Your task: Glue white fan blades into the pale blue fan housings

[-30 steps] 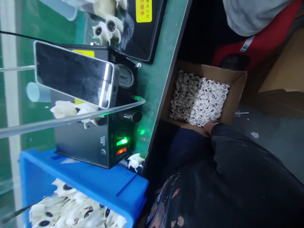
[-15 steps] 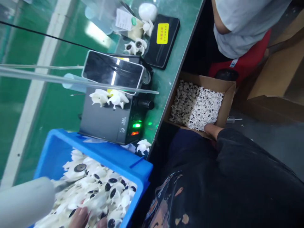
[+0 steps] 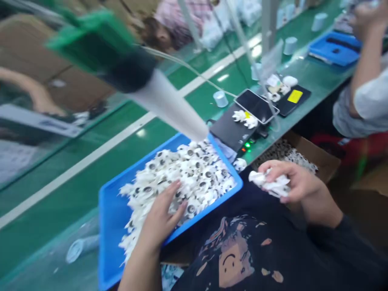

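Note:
My left hand (image 3: 160, 216) reaches into a blue plastic bin (image 3: 104, 234), fingers apart on the heap of small white fan impellers (image 3: 178, 165) with dark centres. No impeller is clearly gripped there. Beyond the bin's right corner, in front of my body, my right hand (image 3: 300, 186) is closed around several white impellers (image 3: 269, 182). Below and behind this hand, a cardboard box (image 3: 327, 159) holds more of the same parts.
A blurred white nozzle with a green top (image 3: 172, 105) hangs over the bin. Right of the bin stands a black device (image 3: 228, 127) with lit indicators, a phone (image 3: 256, 105) and loose impellers on it. A co-worker's arm (image 3: 368, 68) is at the far right.
The view has swung left and levelled. My right hand has come up from the cardboard box, now with impellers in it. My left hand stays in the blue bin.

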`<state>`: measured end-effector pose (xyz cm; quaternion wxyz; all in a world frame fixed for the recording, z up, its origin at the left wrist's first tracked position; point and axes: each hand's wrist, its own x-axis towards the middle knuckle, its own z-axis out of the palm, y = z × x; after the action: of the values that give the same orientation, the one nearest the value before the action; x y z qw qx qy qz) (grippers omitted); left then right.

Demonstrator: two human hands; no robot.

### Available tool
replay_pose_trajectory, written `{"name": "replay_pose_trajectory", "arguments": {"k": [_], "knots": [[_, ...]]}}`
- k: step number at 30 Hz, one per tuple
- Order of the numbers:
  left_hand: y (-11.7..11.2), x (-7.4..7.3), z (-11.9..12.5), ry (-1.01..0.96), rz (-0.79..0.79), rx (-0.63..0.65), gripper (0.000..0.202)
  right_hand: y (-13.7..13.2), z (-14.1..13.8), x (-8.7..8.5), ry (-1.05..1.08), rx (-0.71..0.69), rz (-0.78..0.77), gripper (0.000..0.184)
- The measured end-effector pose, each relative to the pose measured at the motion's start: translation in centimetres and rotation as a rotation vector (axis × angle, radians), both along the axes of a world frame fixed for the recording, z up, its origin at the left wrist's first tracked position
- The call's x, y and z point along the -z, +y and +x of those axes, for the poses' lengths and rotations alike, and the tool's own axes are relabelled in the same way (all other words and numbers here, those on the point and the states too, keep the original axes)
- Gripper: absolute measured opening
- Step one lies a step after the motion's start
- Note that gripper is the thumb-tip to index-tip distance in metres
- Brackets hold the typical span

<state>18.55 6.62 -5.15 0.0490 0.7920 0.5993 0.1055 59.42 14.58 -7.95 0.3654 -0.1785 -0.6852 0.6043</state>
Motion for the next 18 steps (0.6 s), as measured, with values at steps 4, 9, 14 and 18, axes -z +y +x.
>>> {"name": "replay_pose_trajectory", "arguments": {"k": [4,9,14,18], "knots": [[-0.1,0.6,0.6,-0.06,0.007,-0.065,0.05,-0.5,-9.8,-5.0,-0.232,0.057,0.441,0.056],[-0.5,0.7,1.1,-0.135,0.006,-0.128,0.054,-1.2,-13.5,-5.8,-0.438,0.2,0.731,0.065],[-0.3,0.2,1.8,-0.149,-0.074,-0.137,0.048,0.1,-6.1,2.8,-0.169,0.638,0.79,0.013],[-0.1,-0.1,2.3,-0.125,-0.119,-0.121,0.045,1.9,0.2,14.0,-0.552,1.088,0.481,0.031]]}}
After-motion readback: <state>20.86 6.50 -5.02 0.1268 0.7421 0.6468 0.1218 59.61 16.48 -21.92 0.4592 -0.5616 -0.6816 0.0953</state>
